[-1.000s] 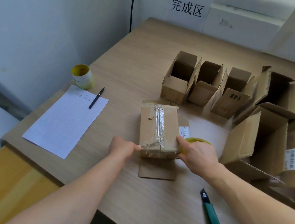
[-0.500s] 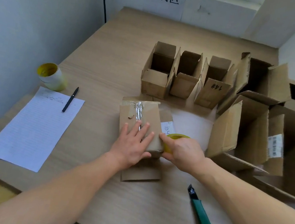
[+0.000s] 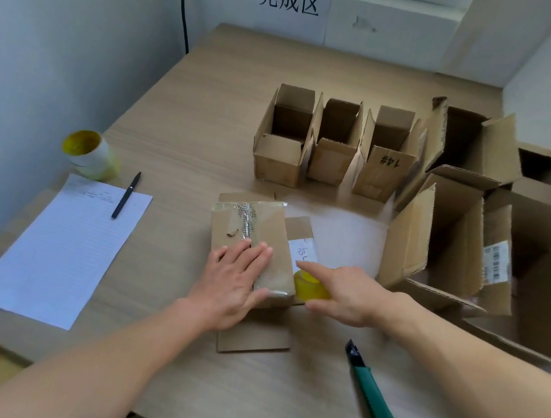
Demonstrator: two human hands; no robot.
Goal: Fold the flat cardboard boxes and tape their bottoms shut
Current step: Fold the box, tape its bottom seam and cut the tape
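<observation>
A small cardboard box [image 3: 255, 227] stands upside down in the middle of the table, a strip of clear tape running along its bottom seam. My left hand [image 3: 233, 281] lies flat on the near part of that taped bottom, fingers straight. My right hand [image 3: 343, 294] grips a yellow tape roll [image 3: 310, 286] against the box's near right corner, forefinger stretched out. A flat piece of cardboard [image 3: 252, 342] lies under the box.
Three small folded boxes [image 3: 283, 154] stand open in a row behind. Larger open boxes [image 3: 452, 242] crowd the right side. A green utility knife [image 3: 378, 406] lies near my right arm. A lined sheet [image 3: 60, 246], a pen [image 3: 126, 195] and another tape roll [image 3: 90, 153] sit left.
My left hand went from the box's near left edge onto its taped bottom and slid along it. My right hand keeps the roll at the box's near right corner.
</observation>
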